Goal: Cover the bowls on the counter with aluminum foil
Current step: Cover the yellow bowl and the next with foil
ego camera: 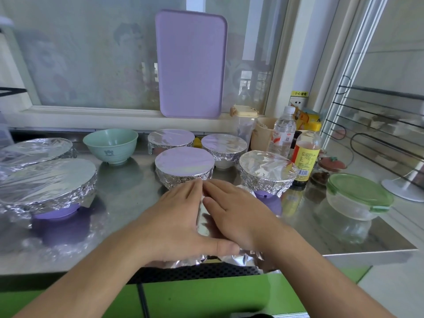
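A foil sheet (204, 222) is being pressed flat at lower centre, at the counter's (128, 180) front edge, under both hands. The left hand (176, 216) and right hand (231, 212) are being held flat, fingers straight, fingertips nearly meeting. Foil-covered bowls (184, 166) are crowding just beyond; an uncovered green bowl (111, 144) is being left at upper left.

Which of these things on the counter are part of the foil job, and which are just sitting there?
Part of the job: six foil-covered bowls, e.g.; uncovered green bowl; foil sheet under both hands.

Lying about: purple cutting board; clear water bottle; green-lidded glass container.
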`<move>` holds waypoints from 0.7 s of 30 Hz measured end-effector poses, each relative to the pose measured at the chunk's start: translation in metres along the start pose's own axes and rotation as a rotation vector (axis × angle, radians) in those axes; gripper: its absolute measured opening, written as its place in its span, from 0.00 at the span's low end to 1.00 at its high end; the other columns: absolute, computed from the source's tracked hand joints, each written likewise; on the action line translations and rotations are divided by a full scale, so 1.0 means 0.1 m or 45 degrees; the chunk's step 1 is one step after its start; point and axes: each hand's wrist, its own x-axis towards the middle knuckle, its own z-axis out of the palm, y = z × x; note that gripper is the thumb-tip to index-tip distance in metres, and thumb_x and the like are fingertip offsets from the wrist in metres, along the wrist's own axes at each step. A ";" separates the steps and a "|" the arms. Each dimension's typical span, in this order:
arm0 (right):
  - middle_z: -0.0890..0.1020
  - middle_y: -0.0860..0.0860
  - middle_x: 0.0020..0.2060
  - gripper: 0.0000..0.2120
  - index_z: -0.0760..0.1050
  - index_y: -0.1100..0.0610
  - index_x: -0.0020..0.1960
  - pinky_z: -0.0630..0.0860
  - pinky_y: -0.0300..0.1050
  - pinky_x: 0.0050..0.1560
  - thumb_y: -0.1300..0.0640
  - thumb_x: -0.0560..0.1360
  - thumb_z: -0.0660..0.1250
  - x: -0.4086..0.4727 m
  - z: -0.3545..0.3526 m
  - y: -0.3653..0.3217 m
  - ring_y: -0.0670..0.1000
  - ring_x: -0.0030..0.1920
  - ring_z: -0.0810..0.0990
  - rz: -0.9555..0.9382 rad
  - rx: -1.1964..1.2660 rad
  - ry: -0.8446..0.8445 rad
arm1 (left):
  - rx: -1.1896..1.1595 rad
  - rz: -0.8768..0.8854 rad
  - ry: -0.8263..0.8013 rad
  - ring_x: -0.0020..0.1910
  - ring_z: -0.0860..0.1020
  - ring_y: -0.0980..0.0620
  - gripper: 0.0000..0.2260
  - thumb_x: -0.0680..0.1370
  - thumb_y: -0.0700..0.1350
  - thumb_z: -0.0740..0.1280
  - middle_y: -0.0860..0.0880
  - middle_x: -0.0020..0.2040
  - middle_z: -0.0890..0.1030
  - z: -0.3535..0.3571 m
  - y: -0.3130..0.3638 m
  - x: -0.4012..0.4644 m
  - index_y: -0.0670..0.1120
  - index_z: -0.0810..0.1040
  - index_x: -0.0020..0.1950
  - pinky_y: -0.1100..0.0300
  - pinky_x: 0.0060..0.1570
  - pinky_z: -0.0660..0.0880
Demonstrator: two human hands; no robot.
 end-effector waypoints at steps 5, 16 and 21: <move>0.77 0.63 0.53 0.17 0.74 0.65 0.52 0.76 0.63 0.53 0.56 0.86 0.52 -0.08 0.09 0.11 0.66 0.55 0.75 0.149 0.097 0.014 | 0.019 -0.058 -0.037 0.75 0.39 0.71 0.68 0.59 0.85 0.64 0.63 0.83 0.39 0.01 -0.09 -0.08 0.52 0.34 0.84 0.63 0.77 0.47; 0.69 0.57 0.74 0.41 0.68 0.61 0.74 0.60 0.57 0.78 0.34 0.83 0.33 -0.37 -0.01 0.10 0.59 0.79 0.60 0.137 -0.241 -0.097 | -0.027 -0.119 -0.095 0.79 0.32 0.66 0.67 0.58 0.88 0.57 0.65 0.80 0.28 0.03 -0.19 -0.22 0.56 0.25 0.80 0.57 0.81 0.44; 0.73 0.62 0.68 0.21 0.73 0.60 0.66 0.69 0.65 0.69 0.45 0.84 0.57 -0.09 -0.17 -0.13 0.66 0.74 0.68 0.045 -0.264 -0.056 | -0.005 -0.119 -0.083 0.78 0.33 0.66 0.67 0.60 0.87 0.60 0.64 0.80 0.29 0.01 -0.16 -0.20 0.54 0.27 0.82 0.62 0.78 0.43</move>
